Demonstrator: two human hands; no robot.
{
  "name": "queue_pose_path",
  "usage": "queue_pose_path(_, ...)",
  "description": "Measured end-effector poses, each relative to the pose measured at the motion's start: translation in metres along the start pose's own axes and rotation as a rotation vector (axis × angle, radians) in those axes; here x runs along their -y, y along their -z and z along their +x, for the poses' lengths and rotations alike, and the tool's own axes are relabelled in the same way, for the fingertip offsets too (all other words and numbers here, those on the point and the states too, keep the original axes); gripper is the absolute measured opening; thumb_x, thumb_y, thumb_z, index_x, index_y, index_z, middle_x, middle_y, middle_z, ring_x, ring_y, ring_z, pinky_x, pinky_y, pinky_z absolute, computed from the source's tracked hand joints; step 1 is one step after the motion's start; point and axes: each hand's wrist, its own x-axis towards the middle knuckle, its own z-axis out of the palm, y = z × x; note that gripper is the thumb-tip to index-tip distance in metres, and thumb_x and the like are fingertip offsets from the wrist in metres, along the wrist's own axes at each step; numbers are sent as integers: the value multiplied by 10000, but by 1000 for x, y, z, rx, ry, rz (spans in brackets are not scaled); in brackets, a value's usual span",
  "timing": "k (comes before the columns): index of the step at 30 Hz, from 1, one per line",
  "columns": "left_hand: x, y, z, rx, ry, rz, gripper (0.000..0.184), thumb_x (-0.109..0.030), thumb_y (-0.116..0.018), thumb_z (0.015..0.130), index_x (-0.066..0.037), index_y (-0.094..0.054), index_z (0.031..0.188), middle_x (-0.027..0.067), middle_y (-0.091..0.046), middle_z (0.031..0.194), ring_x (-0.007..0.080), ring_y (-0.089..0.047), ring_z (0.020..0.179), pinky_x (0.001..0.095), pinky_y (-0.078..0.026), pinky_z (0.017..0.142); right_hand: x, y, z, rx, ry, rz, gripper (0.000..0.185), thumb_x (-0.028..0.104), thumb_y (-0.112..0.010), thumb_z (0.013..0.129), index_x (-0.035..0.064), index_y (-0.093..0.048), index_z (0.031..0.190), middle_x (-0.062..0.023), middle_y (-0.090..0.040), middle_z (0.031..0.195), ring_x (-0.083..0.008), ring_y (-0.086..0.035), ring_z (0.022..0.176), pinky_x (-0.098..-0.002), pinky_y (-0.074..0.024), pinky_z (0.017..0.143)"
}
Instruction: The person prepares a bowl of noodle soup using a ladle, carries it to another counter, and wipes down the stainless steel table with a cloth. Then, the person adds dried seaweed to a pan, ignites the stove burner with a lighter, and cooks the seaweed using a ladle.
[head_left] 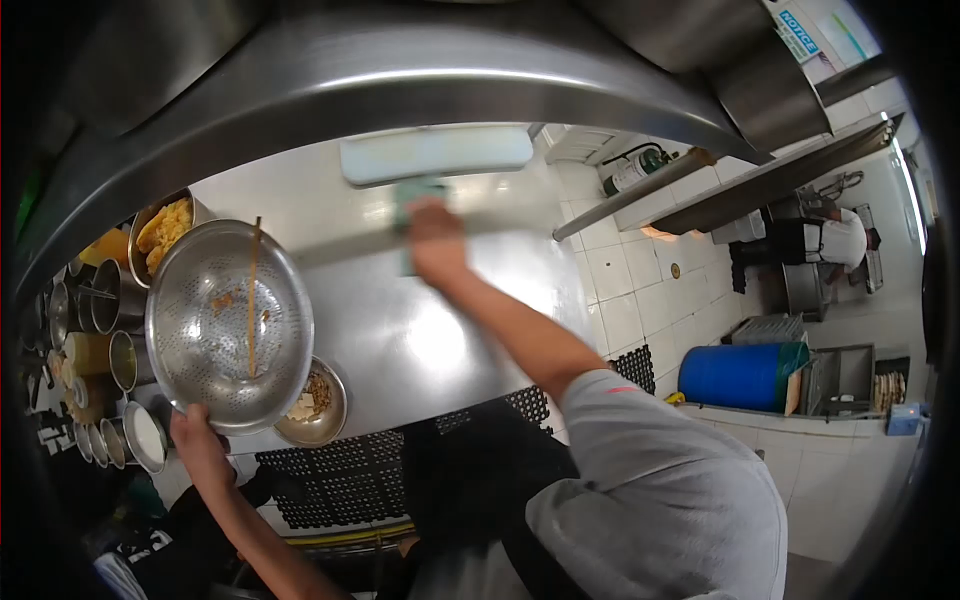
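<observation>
My left hand [197,440] grips the near rim of a metal colander [200,340], fingers closed round its edge. A long thin wooden stick [254,300] lies across the colander, with a few brown food bits in the bottom. My right hand [436,245], smeared by motion, is on a green cloth [424,190] over the steel counter [380,350]; its fingers are blurred but appear closed on the cloth. Partly under the colander's right edge stands a metal bowl [334,425] holding brown bits and pale pieces.
A pale, long block [435,155] lies along the counter's back. Left of the colander stand a pot of yellow food [170,230] and several metal containers [124,360]. A steel shelf [420,95] hangs overhead. Off right are a blue barrel [728,378] and another person [820,240].
</observation>
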Motion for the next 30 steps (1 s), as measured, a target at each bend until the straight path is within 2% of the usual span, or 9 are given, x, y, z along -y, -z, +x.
queue_pose_path(1,0,-5,1,35,-5,11,199,-209,-538,925,-40,-620,990,-34,-493,637,63,-395,451,253,-313,407,-52,1,-31,-281,108,-184,356,109,-487,919,-23,-604,1228,-205,-639,1158,-376,-560,1160,-513,-428,1002)
queue_pose_path(2,3,-12,0,68,-7,15,216,-211,-532,927,-36,-624,1014,-31,-502,645,64,-400,453,254,-317,406,-76,46,-65,-79,-95,-125,430,142,-489,913,3,-579,1310,-225,-585,1326,-393,-522,1245,-509,-410,1034)
queue_pose_path(7,-10,-55,-36,289,6,1,248,-130,-520,927,18,-637,1088,-6,-588,741,66,-486,545,261,-396,486,-221,139,-178,90,-612,-214,381,103,-531,932,4,-574,1298,-246,-602,1203,-449,-562,1118,-518,-455,986)
queue_pose_path(11,7,-108,-71,333,10,-5,269,-105,-513,930,63,-634,1102,77,-672,923,132,-594,820,299,-489,764,-284,155,-83,-175,-217,149,351,151,-640,909,-5,-655,1223,-239,-651,1160,-430,-612,1063,-478,-487,972)
queue_pose_path(15,28,-177,-106,231,36,120,199,-171,-583,920,27,-602,932,43,-586,716,117,-545,627,303,-436,547,-281,129,23,93,189,241,312,121,-643,899,58,-709,1197,-233,-664,1140,-409,-606,1091,-461,-485,981)
queue_pose_path(19,12,-261,-151,141,103,-16,202,-207,-597,918,-19,-608,843,8,-538,637,95,-474,500,291,-359,436,-310,110,-31,233,-8,338,362,125,-622,909,20,-667,1252,-224,-668,1188,-380,-604,1185,-426,-455,1041)
queue_pose_path(22,15,-312,-156,309,-116,-146,240,-165,-556,933,32,-688,897,82,-678,751,153,-629,638,326,-497,573,-335,132,-125,302,-182,545,329,110,-613,900,8,-683,1204,-220,-650,1228,-347,-613,1191,-405,-464,1041)
queue_pose_path(24,22,-348,-146,340,-116,-148,264,-155,-551,939,65,-690,981,128,-721,831,219,-713,753,360,-581,697,-301,173,-155,319,-75,591,337,56,-673,852,22,-697,1187,-196,-655,1128,-325,-628,1109,-407,-477,1009)
queue_pose_path(30,-7,-420,-142,331,32,-238,418,-293,-586,956,95,-625,1106,223,-702,801,270,-729,646,383,-591,560,-192,172,-168,241,279,223,545,208,-787,827,82,-625,1332,-201,-580,1281,-404,-524,1200,-506,-406,1015)
